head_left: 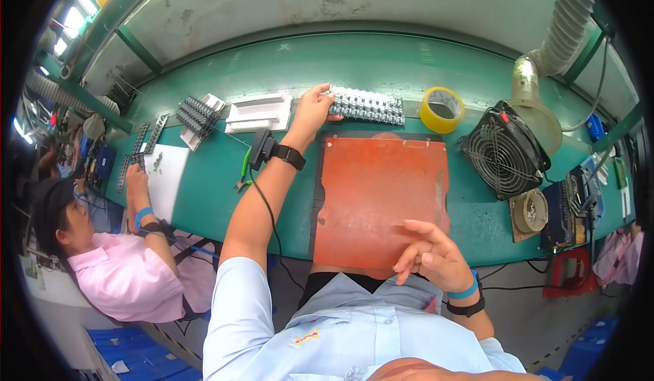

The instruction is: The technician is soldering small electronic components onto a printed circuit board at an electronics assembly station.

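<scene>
Component block: a grey-and-black rows-of-parts block (368,106) on the far part of the green bench (306,55), just beyond the red mat (381,194).
Block's long axis: left to right across the scene, slightly slanted, its right end a little nearer than its left. Which end is its front, I cannot tell.
Left hand: the left hand (313,113) reaches far and is clamped on the block's left end, thumb on the near side, fingers on the far side.
Right hand: the right hand (436,255) hangs over the mat's near right corner, fingers loosely bent and apart.
Right of block: yellow tape roll (436,123), near the block's right end; farther right, a black fan (499,153), tilted.
Left of block: white tray (257,115), beyond the left forearm; nearer, green-handled pliers (244,164).
</scene>
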`<state>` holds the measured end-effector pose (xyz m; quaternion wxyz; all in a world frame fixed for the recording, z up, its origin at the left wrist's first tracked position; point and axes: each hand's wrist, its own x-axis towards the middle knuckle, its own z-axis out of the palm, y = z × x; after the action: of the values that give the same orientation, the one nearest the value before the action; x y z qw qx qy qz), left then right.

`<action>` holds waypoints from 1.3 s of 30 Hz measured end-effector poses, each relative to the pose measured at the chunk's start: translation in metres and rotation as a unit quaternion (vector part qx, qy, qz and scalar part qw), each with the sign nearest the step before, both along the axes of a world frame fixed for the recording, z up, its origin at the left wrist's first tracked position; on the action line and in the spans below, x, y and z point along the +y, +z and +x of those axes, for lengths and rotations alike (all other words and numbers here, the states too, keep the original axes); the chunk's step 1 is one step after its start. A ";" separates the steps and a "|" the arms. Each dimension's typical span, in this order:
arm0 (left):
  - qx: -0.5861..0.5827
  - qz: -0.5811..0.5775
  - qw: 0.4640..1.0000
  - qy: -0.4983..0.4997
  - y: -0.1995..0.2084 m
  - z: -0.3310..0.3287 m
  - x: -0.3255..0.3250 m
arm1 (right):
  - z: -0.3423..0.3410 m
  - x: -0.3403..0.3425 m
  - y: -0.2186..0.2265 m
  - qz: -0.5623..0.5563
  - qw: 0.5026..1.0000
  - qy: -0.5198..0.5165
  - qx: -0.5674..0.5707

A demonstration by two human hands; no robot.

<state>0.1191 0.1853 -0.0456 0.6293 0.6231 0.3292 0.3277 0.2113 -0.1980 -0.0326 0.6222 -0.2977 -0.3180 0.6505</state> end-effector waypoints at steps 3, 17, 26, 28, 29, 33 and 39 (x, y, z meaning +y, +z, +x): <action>0.064 0.059 0.996 0.022 -0.008 -0.003 0.002 | 0.000 0.003 -0.001 0.000 0.999 0.033 0.003; 0.129 0.286 0.877 0.364 0.067 -0.273 0.040 | 0.000 0.000 -0.005 0.003 1.000 -0.003 -0.002; 0.429 0.441 0.704 0.354 0.008 -0.255 0.112 | 0.001 -0.004 -0.004 -0.008 1.000 -0.016 0.018; 0.441 0.425 0.699 0.368 0.016 -0.234 0.125 | 0.001 -0.003 -0.005 -0.009 1.000 -0.022 0.016; 0.454 0.412 0.692 0.381 0.020 -0.225 0.133 | 0.000 -0.003 -0.005 -0.008 0.999 -0.029 0.016; 0.506 0.349 0.693 0.378 0.026 -0.212 0.142 | 0.000 -0.003 -0.006 -0.005 0.999 -0.037 0.016; 0.548 0.289 0.694 0.367 0.025 -0.208 0.150 | -0.002 -0.004 -0.006 -0.003 0.999 -0.050 -0.015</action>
<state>-0.0887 0.3350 -0.0209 -0.0444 0.6733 0.7071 0.2115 0.2090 -0.2016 -0.0388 0.6486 -0.3244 -0.3099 0.6148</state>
